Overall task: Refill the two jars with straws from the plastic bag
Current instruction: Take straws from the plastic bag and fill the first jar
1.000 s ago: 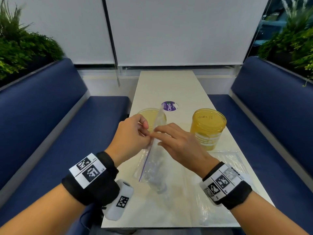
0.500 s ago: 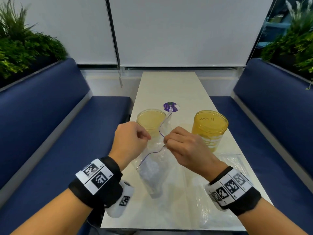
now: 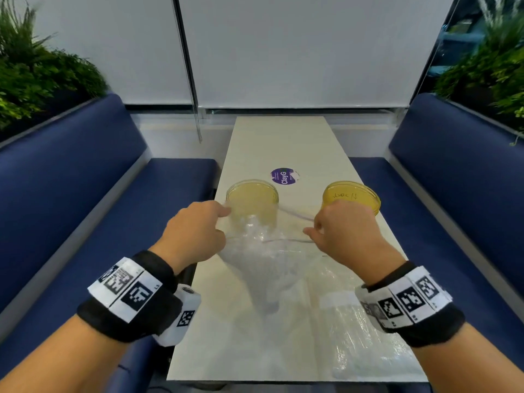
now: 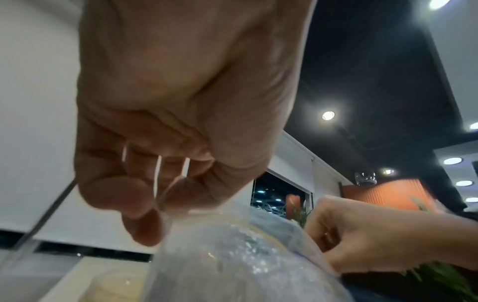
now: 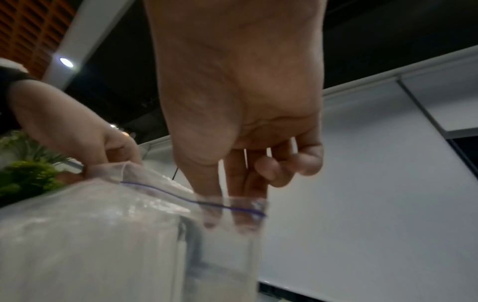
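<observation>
Each hand pinches one end of the mouth of the plastic bag [image 3: 263,259]: the left hand [image 3: 195,234] at the left end, the right hand [image 3: 346,234] at the right end, and the purple zip line is stretched between them. The bag hangs just in front of the two yellow jars [image 3: 252,202], above the table [image 3: 283,143]. I judge the step is opening the bag; next, one hand must reach inside for straws. Behind the jars, a purple sticker [image 3: 284,176] reads "ClayG". The right jar [image 3: 351,197] bears handwriting I cannot read.
</observation>
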